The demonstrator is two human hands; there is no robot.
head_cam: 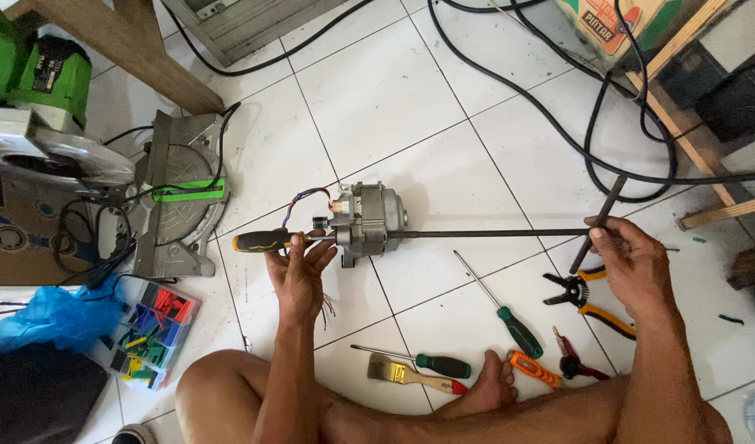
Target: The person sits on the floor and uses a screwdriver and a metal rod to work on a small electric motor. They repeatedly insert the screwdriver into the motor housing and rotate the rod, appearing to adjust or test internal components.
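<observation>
A grey electric motor [367, 224] with loose coloured wires lies on the white tiled floor [394, 99]. My left hand [299, 267] grips a screwdriver with a black and orange handle [262, 241], its tip at the motor's left end. A long thin dark rod [492, 233] runs from the motor's right side to my right hand [628, 263]. That hand pinches the rod's far end together with a short dark bar [599, 222] held crosswise.
Two green-handled screwdrivers [517, 329], a paintbrush [410, 375], orange-handled pliers [591, 300] and small cutters [570, 358] lie by my feet. A mitre saw [172, 193] and parts box [151, 333] are left. Black cables [558, 123] loop at upper right by a wooden frame [690, 131].
</observation>
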